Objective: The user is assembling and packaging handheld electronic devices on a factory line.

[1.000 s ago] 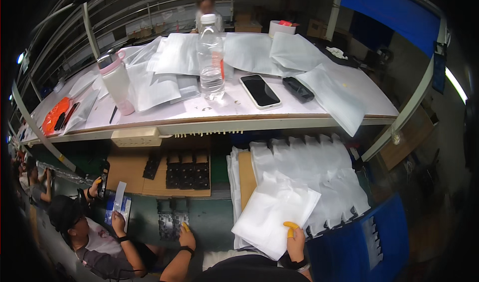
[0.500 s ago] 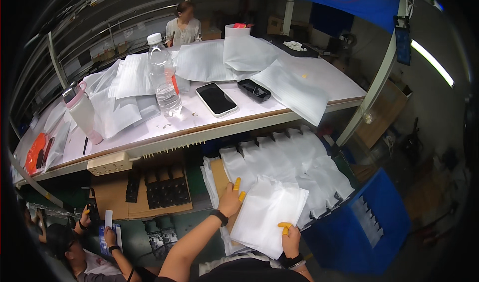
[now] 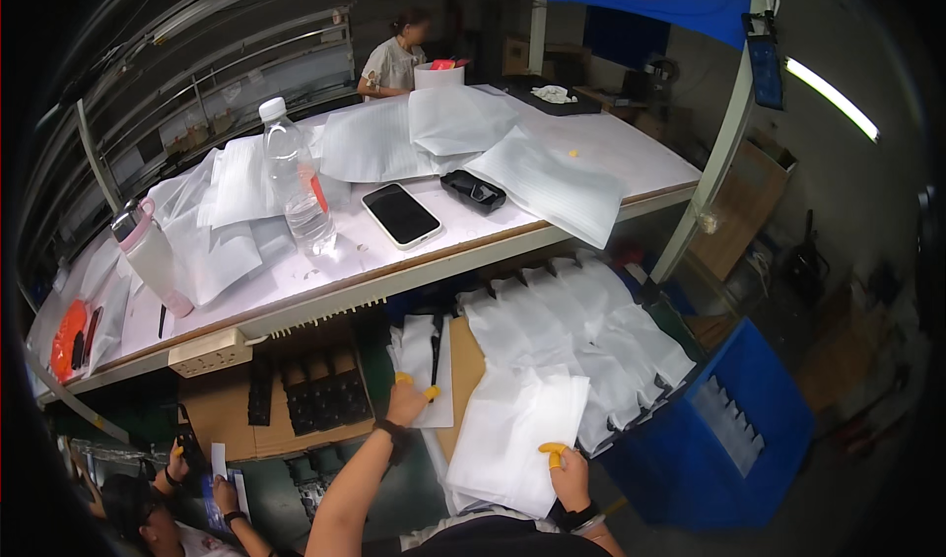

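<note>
My right hand [image 3: 569, 482], yellow covers on its fingertips, pinches the right edge of a white foam pouch [image 3: 517, 434] that lies in front of me. Whether one pouch or several lie together there I cannot tell. My left hand [image 3: 406, 402], also with yellow fingertip covers, reaches over a white foam sheet [image 3: 418, 341] to the left. Its thumb and forefinger are apart, near the lower end of a thin black piece [image 3: 436, 352] on that sheet. Brown cardboard [image 3: 466, 362] shows between the sheet and rows of white-wrapped pieces [image 3: 576, 325].
A blue bin [image 3: 670, 478] with wrapped pieces stands to the right. On the bench above are a water bottle [image 3: 296, 187], a phone [image 3: 401, 214], a tumbler [image 3: 153, 261] and foam sheets [image 3: 370, 143]. Black trays [image 3: 325, 384] lie below it. Another person [image 3: 148, 518] works at lower left.
My left hand has moved left, from the pouch to the foam sheet with the black piece, now in view. My right hand stays at the pouch's edge. The view has shifted slightly.
</note>
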A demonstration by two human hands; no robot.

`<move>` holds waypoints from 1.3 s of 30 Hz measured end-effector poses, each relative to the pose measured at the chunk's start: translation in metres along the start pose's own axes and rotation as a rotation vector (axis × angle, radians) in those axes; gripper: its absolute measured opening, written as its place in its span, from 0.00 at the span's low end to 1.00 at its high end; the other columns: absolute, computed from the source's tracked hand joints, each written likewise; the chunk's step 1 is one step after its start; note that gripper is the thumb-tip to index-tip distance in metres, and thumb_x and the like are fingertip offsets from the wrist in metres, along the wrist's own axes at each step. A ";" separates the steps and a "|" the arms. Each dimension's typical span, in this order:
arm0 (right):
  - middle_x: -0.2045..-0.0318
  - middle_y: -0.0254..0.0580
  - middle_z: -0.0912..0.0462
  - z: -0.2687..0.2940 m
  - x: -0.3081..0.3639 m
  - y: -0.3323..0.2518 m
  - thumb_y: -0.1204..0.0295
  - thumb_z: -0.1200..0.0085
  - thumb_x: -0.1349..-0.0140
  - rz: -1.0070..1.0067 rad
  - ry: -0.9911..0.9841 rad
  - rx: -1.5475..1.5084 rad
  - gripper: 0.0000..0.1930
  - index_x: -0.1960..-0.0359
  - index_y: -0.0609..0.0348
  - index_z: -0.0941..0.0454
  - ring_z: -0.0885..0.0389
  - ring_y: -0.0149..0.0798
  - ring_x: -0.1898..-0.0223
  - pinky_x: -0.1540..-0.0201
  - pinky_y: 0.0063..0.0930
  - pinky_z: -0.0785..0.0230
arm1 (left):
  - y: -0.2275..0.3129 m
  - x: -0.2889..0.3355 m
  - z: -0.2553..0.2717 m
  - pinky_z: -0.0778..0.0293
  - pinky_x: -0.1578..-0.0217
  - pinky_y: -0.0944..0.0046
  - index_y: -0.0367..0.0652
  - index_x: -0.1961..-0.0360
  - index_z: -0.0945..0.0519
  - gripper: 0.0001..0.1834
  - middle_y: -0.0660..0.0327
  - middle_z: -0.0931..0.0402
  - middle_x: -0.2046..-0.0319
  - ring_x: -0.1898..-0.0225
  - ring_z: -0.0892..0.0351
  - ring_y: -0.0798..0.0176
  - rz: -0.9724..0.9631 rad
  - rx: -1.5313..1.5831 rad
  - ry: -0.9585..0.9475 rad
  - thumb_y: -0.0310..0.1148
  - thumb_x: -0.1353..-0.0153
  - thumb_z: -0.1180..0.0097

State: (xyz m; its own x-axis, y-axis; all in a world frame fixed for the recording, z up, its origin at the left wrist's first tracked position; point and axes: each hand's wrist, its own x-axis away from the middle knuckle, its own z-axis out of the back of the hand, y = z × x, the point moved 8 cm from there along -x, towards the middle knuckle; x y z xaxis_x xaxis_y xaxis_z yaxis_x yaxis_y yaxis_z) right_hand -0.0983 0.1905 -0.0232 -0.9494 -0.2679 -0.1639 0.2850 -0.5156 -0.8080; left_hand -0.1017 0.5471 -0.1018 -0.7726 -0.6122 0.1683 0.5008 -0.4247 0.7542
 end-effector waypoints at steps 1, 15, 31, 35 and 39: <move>0.75 0.53 0.24 -0.007 0.000 0.000 0.80 0.56 0.52 -0.009 -0.082 0.033 0.10 0.70 0.57 0.21 0.28 0.49 0.70 0.65 0.32 0.35 | -0.011 0.000 -0.005 0.31 0.57 0.66 0.32 0.56 0.38 0.30 0.51 0.36 0.58 0.56 0.31 0.55 0.128 0.366 -0.073 0.43 0.52 0.41; 0.68 0.45 0.23 -0.065 -0.021 0.017 0.77 0.61 0.43 -0.138 -0.183 -0.514 0.11 0.61 0.65 0.27 0.26 0.33 0.66 0.61 0.21 0.36 | 0.144 0.207 -0.023 0.33 0.66 0.64 0.40 0.43 0.44 0.45 0.56 0.35 0.62 0.66 0.35 0.63 0.121 1.301 -1.086 0.60 0.54 0.47; 0.66 0.60 0.25 -0.079 -0.005 -0.006 0.65 0.51 0.44 -0.053 -0.329 -0.255 0.17 0.59 0.67 0.31 0.25 0.52 0.62 0.61 0.33 0.34 | 0.053 0.159 -0.080 0.40 0.54 0.65 0.33 0.52 0.42 0.27 0.45 0.39 0.55 0.56 0.36 0.55 -0.255 0.337 -0.399 0.39 0.46 0.47; 0.62 0.59 0.26 -0.091 0.001 0.007 0.70 0.51 0.43 -0.111 -0.452 -0.175 0.20 0.50 0.66 0.37 0.27 0.48 0.57 0.56 0.30 0.36 | -0.005 0.137 -0.078 0.40 0.52 0.68 0.38 0.43 0.46 0.31 0.47 0.41 0.50 0.51 0.37 0.60 -0.026 0.766 -0.310 0.34 0.45 0.49; 0.69 0.54 0.25 -0.067 -0.006 -0.010 0.78 0.60 0.43 0.060 -0.195 -0.216 0.29 0.40 0.56 0.56 0.25 0.43 0.63 0.60 0.27 0.35 | -0.024 0.131 -0.039 0.35 0.55 0.66 0.29 0.47 0.42 0.30 0.47 0.34 0.53 0.53 0.33 0.61 -0.060 0.400 0.090 0.33 0.47 0.45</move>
State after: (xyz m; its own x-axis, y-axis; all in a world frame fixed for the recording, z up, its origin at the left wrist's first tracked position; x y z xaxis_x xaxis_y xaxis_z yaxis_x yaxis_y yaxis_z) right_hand -0.1047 0.2521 -0.0522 -0.8823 -0.4550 -0.1202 0.2854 -0.3141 -0.9055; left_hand -0.1998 0.4508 -0.1225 -0.7495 -0.6578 0.0741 0.2512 -0.1791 0.9512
